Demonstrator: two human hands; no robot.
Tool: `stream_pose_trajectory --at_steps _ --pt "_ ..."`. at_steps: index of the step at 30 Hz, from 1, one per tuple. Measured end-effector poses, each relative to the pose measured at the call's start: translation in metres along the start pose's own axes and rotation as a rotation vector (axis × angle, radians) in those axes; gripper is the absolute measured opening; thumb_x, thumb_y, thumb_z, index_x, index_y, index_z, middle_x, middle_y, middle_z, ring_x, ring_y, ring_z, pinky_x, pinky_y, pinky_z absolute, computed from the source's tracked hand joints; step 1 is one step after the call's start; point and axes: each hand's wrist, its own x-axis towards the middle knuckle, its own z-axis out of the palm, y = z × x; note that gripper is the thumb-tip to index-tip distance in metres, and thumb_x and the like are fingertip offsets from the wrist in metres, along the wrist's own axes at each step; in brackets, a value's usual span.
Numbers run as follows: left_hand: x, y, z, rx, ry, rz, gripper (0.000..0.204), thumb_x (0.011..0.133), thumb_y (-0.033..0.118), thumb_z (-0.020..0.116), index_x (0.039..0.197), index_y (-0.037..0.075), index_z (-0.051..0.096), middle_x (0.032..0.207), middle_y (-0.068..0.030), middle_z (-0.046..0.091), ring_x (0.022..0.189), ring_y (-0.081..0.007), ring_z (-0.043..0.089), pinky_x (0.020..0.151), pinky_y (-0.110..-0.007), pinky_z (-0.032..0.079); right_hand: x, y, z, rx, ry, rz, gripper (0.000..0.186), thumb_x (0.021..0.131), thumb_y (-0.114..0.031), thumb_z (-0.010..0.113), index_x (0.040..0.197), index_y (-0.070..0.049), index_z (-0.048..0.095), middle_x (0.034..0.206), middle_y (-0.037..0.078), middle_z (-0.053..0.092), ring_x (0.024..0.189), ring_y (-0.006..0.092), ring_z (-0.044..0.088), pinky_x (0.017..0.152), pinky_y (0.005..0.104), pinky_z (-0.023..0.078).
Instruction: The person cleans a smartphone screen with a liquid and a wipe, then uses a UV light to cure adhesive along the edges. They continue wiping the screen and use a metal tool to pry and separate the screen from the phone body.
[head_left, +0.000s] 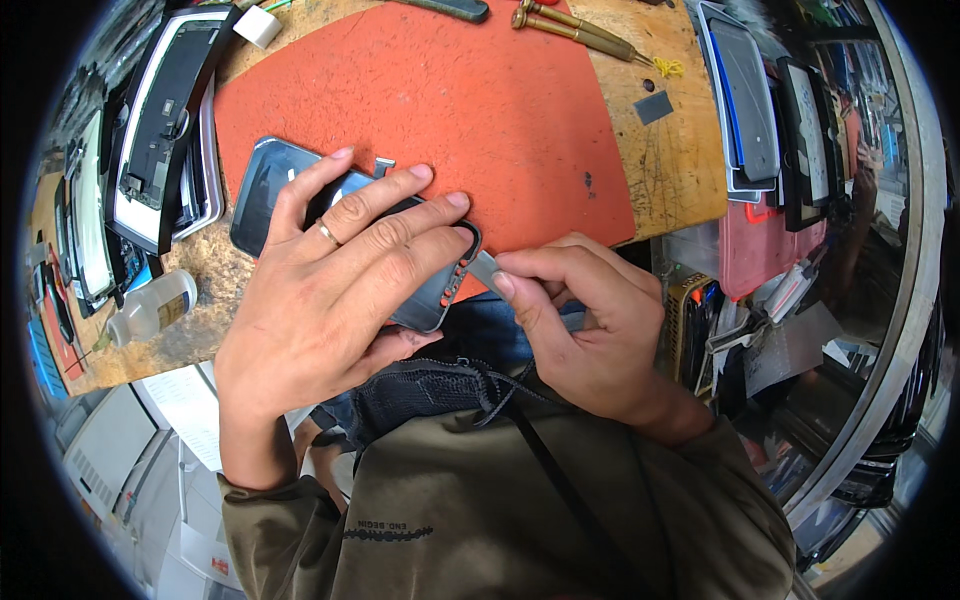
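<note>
A smartphone [262, 195] in a dark, glossy finish is seen at the near left part of an orange-red work mat [520, 130], most of its upper face hidden under the person's left hand [345, 250]. That hand is laid across it with fingers slightly parted and a ring worn on one; because the thumb is largely covered, it cannot be told whether the phone is clamped or only pressed. At the phone's end towards the mat's near edge, a row of small openings is exposed, and a thin, flat metal blade [484, 271] is pinched between the thumb and forefinger of the right hand [590, 320]. The blade's tip is hard to make out, so contact cannot be confirmed. A small T-shaped metal piece [384, 165] is partly concealed by the left fingers, over the mat. Along the mat's far edge, brass-coloured screwdrivers [585, 38] are overlapped, and a dark tool handle [455, 8] is cut off by the frame. To the mat's right, a grey square [654, 107] is seen; to its left, a translucent bottle [155, 308] and stacked device parts [165, 120] are bent by the lens.
</note>
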Motion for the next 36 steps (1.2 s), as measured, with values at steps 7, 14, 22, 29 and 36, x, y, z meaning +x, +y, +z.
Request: stream_pose_trajectory --at_steps 7,14,22,29,36 --pt "-0.002 0.000 0.002 -0.010 0.015 -0.021 0.068 0.082 0.047 0.090 0.135 0.010 0.070 0.150 -0.0085 0.074 0.152 -0.0340 0.060 0.130 -0.062 0.031 0.000 0.002 0.001 -0.057 0.003 -0.082 0.019 0.092 0.010 0.081 0.109 0.002 0.078 0.088 0.015 0.073 0.073 0.0281 0.075 0.062 0.0379 0.056" --pt "-0.003 -0.001 0.003 -0.004 0.024 -0.018 0.069 0.083 0.049 0.090 0.136 0.009 0.070 0.149 -0.0079 0.075 0.152 -0.0334 0.060 0.130 -0.062 0.032 -0.002 0.005 0.005 -0.060 0.027 -0.118 0.016 0.095 0.015 0.079 0.108 0.005 0.079 0.088 0.013 0.074 0.068 0.0133 0.069 0.058 0.0271 0.052" --pt "-0.003 -0.002 0.003 -0.024 0.033 -0.022 0.071 0.081 0.047 0.091 0.138 0.009 0.070 0.149 -0.0079 0.075 0.152 -0.0338 0.061 0.130 -0.062 0.031 -0.004 0.004 0.011 -0.121 0.084 -0.166 0.015 0.094 0.015 0.079 0.107 0.006 0.078 0.088 0.014 0.074 0.070 0.0157 0.072 0.058 0.0282 0.054" --pt "-0.003 -0.003 0.005 -0.036 0.044 -0.018 0.074 0.079 0.045 0.094 0.138 0.009 0.069 0.149 -0.0080 0.075 0.151 -0.0341 0.062 0.130 -0.062 0.032 -0.003 0.007 0.011 -0.166 0.076 -0.209 0.018 0.093 0.015 0.079 0.107 0.005 0.079 0.087 0.014 0.075 0.071 0.0181 0.074 0.060 0.0297 0.056" --pt "-0.005 -0.004 0.006 -0.033 0.048 -0.011 0.074 0.080 0.046 0.093 0.140 0.009 0.069 0.149 -0.0081 0.075 0.151 -0.0342 0.062 0.129 -0.063 0.032 -0.003 0.008 0.008 -0.111 0.049 -0.179 0.018 0.093 0.015 0.080 0.107 0.005 0.078 0.088 0.015 0.075 0.072 0.0197 0.074 0.061 0.0297 0.057"
